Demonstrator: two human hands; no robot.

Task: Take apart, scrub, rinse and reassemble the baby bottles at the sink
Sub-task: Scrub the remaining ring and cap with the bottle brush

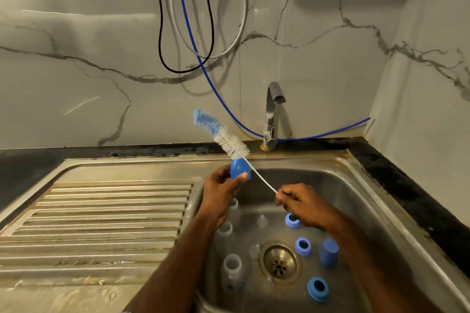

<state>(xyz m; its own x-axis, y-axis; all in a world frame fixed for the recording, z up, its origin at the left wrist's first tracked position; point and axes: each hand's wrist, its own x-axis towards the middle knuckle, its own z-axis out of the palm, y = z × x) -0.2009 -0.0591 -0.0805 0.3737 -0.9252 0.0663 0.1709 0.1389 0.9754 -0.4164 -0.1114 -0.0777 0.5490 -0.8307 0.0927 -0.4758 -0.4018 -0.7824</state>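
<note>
Above the sink basin [356, 185], my left hand [221, 190] grips a blue bottle cap [239, 169]. My right hand [302, 203] pinches the white wire handle of a bottle brush [223, 134], whose white and blue bristles stick up past the cap. In the basin lie three clear bottle bodies [231, 272], clear teats [262, 221], three blue screw rings [302, 246] and another blue cap [329, 251]. My left forearm partly hides the bottles.
A chrome tap [273, 112] stands behind the basin, no water running. The drain [279, 263] sits in the basin's middle. A ribbed steel drainboard [101, 223] stretches left. Blue, black and grey hoses [193, 40] hang on the marble wall.
</note>
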